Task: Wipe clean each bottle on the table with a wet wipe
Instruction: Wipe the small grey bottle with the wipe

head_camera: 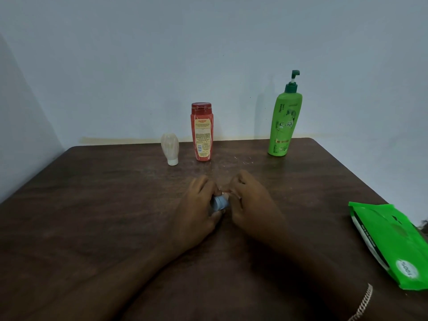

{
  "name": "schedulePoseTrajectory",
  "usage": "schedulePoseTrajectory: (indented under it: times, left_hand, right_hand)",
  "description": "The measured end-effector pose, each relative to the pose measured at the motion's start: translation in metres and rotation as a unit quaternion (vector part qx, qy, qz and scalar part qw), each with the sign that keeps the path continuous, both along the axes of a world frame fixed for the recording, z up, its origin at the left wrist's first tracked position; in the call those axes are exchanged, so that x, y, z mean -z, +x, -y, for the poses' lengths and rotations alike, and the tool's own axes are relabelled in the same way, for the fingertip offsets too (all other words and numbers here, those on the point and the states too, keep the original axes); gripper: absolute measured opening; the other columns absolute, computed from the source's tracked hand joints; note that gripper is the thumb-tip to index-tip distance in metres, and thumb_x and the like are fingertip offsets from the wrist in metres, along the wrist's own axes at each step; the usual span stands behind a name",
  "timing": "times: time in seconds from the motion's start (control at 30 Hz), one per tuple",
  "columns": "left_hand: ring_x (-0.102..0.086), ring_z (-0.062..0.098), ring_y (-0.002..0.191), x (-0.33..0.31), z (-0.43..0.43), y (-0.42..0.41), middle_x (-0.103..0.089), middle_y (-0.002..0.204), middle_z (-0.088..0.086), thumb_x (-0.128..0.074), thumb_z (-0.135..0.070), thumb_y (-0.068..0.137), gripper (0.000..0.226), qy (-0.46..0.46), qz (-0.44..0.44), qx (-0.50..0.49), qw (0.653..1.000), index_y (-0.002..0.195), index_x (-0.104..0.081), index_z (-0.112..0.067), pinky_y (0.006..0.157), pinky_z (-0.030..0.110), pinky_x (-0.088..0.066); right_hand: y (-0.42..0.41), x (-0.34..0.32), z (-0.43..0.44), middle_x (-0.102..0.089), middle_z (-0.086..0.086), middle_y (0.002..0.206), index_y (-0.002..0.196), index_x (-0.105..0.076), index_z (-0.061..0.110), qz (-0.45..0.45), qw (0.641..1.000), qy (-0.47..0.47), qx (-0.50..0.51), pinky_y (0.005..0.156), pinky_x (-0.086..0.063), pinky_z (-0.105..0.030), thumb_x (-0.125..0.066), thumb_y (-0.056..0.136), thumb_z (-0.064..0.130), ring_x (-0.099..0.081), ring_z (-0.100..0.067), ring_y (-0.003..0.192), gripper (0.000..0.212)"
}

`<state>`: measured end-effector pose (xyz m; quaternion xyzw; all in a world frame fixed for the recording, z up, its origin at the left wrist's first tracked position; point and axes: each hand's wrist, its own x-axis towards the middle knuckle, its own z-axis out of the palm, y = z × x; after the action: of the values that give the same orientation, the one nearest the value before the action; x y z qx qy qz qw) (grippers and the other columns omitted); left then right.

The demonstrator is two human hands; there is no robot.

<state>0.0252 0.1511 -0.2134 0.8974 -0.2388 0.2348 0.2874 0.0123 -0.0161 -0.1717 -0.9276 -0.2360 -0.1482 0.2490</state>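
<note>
The left hand (199, 205) is curled around a small blue-grey bottle (220, 202), with the thumb underneath and the fingers over the top. It holds the bottle just above the table (92, 205), near the middle. The right hand (252, 205) comes in from the other side with its fingers bent inward. Its fingertips appear to pinch a scrap of white against the exposed end of the bottle. This is probably the wet wipe (225, 193), but most of it is hidden. The two hands touch, or nearly touch, around the bottle. So little of the bottle shows that its long axis cannot be told for sure, though the visible end seems to face the right hand.

The other bottles stand upright along the far edge. A small clear bottle (170, 148) rests on its white cap, with a red bottle (201, 133) just beside it. Both are ahead of the left hand and slightly to its left. A tall green pump bottle (283, 121) stands well apart from them, ahead and to the right, so the right hand is nearer to it. The green pack of wipes (393, 244) lies flat at the right edge, beside the right forearm.

The small bottle looks like the one being wiped at present. Judging by position, the red bottle would be the easiest to reach next with the left hand.
</note>
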Motion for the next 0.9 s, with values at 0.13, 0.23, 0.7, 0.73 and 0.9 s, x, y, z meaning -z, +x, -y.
schedulePoseTrajectory:
  times: [0.13, 0.23, 0.7, 0.73, 0.9]
  left_hand:
    - [-0.052, 0.005, 0.084, 0.000, -0.003, 0.001, -0.051, 0.096, -0.011, -0.086, -0.024, 0.073, 0.038, -0.045, -0.052, -0.013, 0.998, 0.091, -0.053, -0.027, 0.067, 0.019, -0.044]
    - [-0.056, 0.003, 0.082, -0.003, -0.005, 0.002, -0.058, 0.093, -0.013, -0.086, -0.031, 0.073, 0.035, -0.085, -0.085, -0.024, 0.993, 0.092, -0.057, -0.025, 0.064, 0.015, -0.046]
    - [-0.042, 0.008, 0.090, -0.005, 0.001, -0.004, -0.054, 0.100, -0.001, -0.083, -0.015, 0.069, 0.037, 0.084, 0.089, 0.030, 0.992, 0.097, -0.060, -0.013, 0.073, 0.021, -0.040]
    - [-0.042, 0.010, 0.090, -0.005, 0.002, -0.004, -0.056, 0.099, 0.002, -0.083, -0.014, 0.070, 0.036, 0.111, 0.116, 0.035, 0.986, 0.098, -0.060, -0.011, 0.072, 0.022, -0.040]
    - [-0.053, 0.026, 0.094, -0.004, 0.005, -0.004, -0.060, 0.107, 0.013, -0.063, -0.015, 0.087, 0.029, 0.192, 0.213, 0.059, 0.956, 0.113, -0.055, -0.006, 0.072, 0.037, -0.051]
  right_hand:
    - [-0.002, 0.006, 0.011, -0.052, 0.002, 0.097, 0.098, -0.069, 0.014, 0.034, 0.998, 0.016, -0.051, 0.065, -0.047, -0.024, -0.059, 0.092, 0.018, -0.053, -0.010, 0.078, 0.013]
    - [-0.004, 0.011, 0.011, -0.051, 0.006, 0.096, 0.092, -0.071, 0.014, 0.039, 0.997, 0.005, -0.067, 0.065, -0.040, -0.011, -0.059, 0.094, 0.024, -0.051, -0.004, 0.076, 0.015]
    - [0.016, -0.001, 0.027, -0.045, 0.003, 0.086, 0.100, -0.073, 0.008, 0.031, 0.995, 0.014, 0.097, 0.059, -0.022, -0.011, -0.067, 0.085, 0.008, -0.044, -0.012, 0.076, 0.016]
    - [0.015, -0.002, 0.027, -0.044, 0.003, 0.086, 0.097, -0.072, 0.006, 0.027, 0.995, 0.016, 0.098, 0.060, -0.023, -0.011, -0.066, 0.086, 0.007, -0.044, -0.012, 0.077, 0.013]
    - [-0.006, -0.007, 0.007, -0.044, 0.002, 0.094, 0.085, -0.062, 0.012, -0.002, 1.000, 0.010, 0.004, 0.068, -0.036, -0.020, -0.062, 0.085, 0.010, -0.047, -0.011, 0.081, 0.002]
